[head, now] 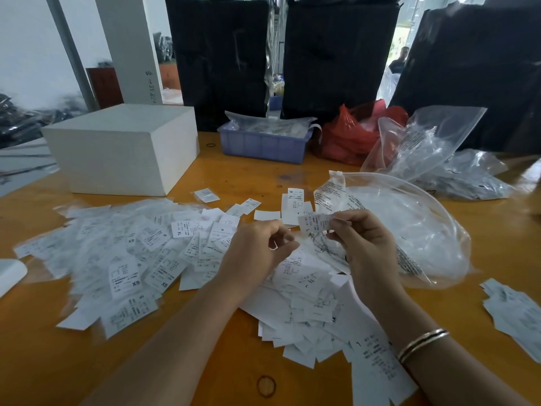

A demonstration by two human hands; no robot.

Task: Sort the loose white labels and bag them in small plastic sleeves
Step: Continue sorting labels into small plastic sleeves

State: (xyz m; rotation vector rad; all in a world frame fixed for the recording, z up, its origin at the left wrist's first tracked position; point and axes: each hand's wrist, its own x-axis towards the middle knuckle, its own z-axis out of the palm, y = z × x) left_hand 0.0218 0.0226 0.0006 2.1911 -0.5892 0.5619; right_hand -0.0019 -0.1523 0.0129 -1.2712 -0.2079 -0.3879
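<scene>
Both hands were up over the orange surface (222, 183), above the middle of the label spread. Right hand (363, 244) pinched a single white label (314, 223) between thumb and fingertips, held clear of the pile, print side facing up. Left hand (257, 247) sat just beside it, fingers curled with thumb toward index; couldn't tell if it had anything in the pinch. A banded bracelet (423, 344) was on the right wrist.

Loose labels (140, 259) covered the surface left of and under the hands, sizes XS, S, L, XL readable on some. A smaller batch of labels (515, 312) lay well apart at the right edge.

A big clear plastic bag (409, 230) lay open just right of the right hand, touching the pile. Further back: white box (123, 148) on the left, blue tray (263, 146) of clear sleeves centre, red bag (348, 136) beside it, another clear bag (424, 142) at right.
</scene>
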